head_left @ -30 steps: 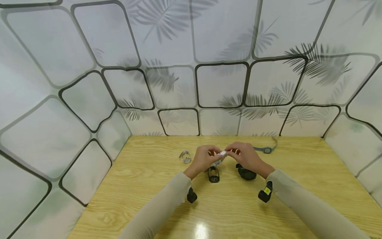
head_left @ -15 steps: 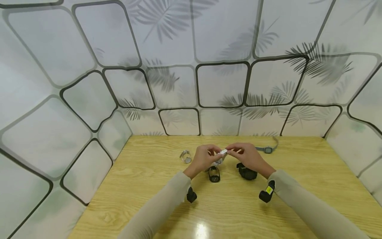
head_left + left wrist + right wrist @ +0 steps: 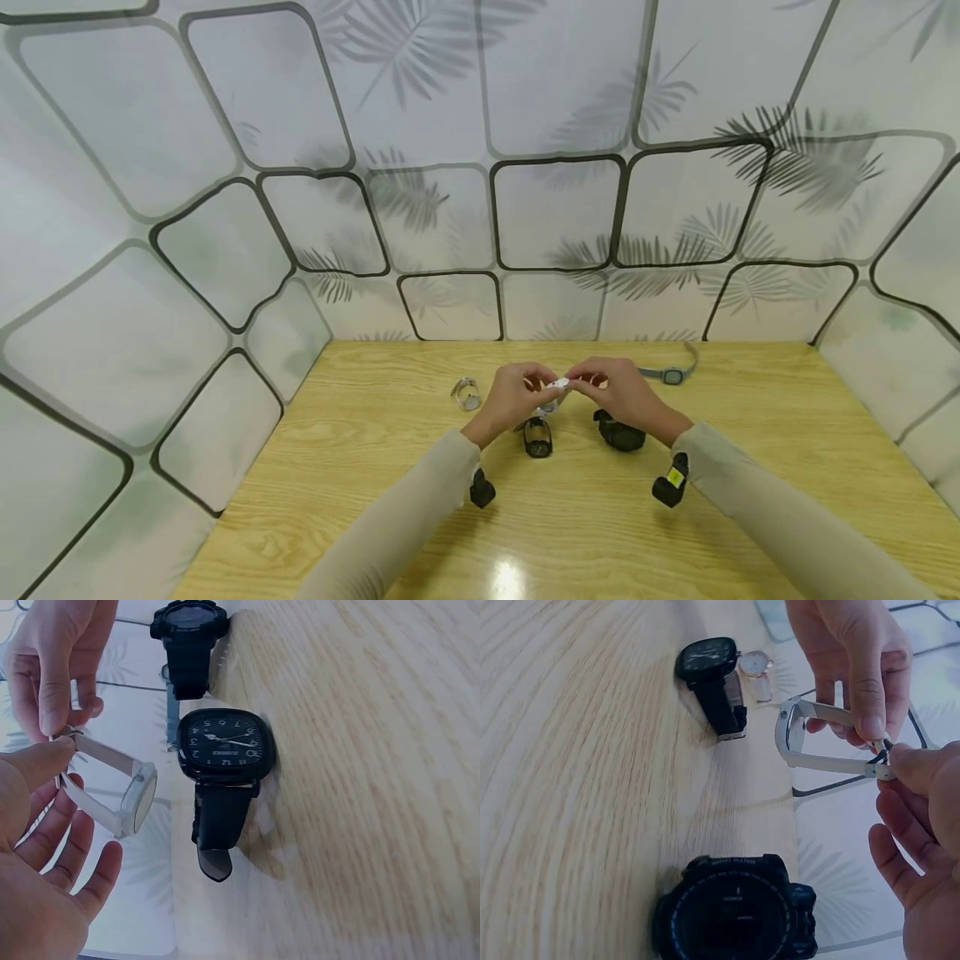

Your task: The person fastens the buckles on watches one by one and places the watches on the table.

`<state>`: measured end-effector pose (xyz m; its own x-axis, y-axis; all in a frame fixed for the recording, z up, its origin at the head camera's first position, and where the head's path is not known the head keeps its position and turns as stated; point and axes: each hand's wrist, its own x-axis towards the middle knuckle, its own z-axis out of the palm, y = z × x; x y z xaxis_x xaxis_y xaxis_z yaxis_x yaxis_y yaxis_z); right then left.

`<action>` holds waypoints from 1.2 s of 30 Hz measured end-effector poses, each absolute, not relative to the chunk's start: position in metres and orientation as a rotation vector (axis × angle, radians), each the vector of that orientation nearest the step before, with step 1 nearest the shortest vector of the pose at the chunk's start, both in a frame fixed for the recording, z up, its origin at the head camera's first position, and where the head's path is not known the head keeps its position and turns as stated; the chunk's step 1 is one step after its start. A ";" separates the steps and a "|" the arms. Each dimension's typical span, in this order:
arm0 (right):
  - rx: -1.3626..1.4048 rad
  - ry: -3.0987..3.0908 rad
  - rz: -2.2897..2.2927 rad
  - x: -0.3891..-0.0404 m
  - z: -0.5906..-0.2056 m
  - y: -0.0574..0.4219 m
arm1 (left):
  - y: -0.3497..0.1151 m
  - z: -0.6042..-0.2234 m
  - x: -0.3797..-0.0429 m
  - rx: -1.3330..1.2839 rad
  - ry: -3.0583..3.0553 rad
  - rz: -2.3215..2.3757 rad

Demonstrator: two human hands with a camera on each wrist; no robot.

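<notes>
A white wristwatch point(image 3: 137, 799) hangs in a loop between both hands, its strap ends meeting at a metal clasp point(image 3: 883, 754). Left thumb and fingers pinch the strap by the clasp; the rest of the left hand point(image 3: 517, 396) spreads loosely below in the left wrist view. From the other side, the right hand point(image 3: 615, 387) pinches the strap end at the same spot. The watch's round case lies at the far end of the loop, away from the fingertips. Under the hands, a black square-faced watch point(image 3: 227, 746) stands on the table.
A bulky black digital watch point(image 3: 621, 433) sits below the right hand on the wooden table point(image 3: 360, 500). Left of the hands lies a pale round-faced watch point(image 3: 468, 395). At the back right is a grey-blue watch point(image 3: 672, 377), near the patterned wall point(image 3: 555, 217).
Both hands stay almost in place, with the strap ends between their fingertips rising slightly and then lowering again. The watches on the table have not moved.
</notes>
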<state>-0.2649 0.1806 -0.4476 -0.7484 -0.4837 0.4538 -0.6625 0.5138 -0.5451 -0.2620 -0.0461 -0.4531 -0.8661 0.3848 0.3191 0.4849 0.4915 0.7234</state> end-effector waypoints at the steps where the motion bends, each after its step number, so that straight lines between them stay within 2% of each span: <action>1: 0.944 -2.530 1.083 -0.265 -0.448 0.181 | -0.046 -0.453 -0.262 -0.761 -2.611 -1.328; 10: 0.797 -2.579 1.313 -0.264 -0.448 0.181 | -0.047 -0.449 -0.262 -0.740 -2.605 -1.368; 24: 1.084 -2.451 0.956 -0.267 -0.445 0.179 | -0.044 -0.452 -0.265 -0.823 -2.595 -1.313; 36: 0.850 -2.582 1.198 -0.265 -0.447 0.181 | -0.046 -0.450 -0.266 -0.754 -2.600 -1.406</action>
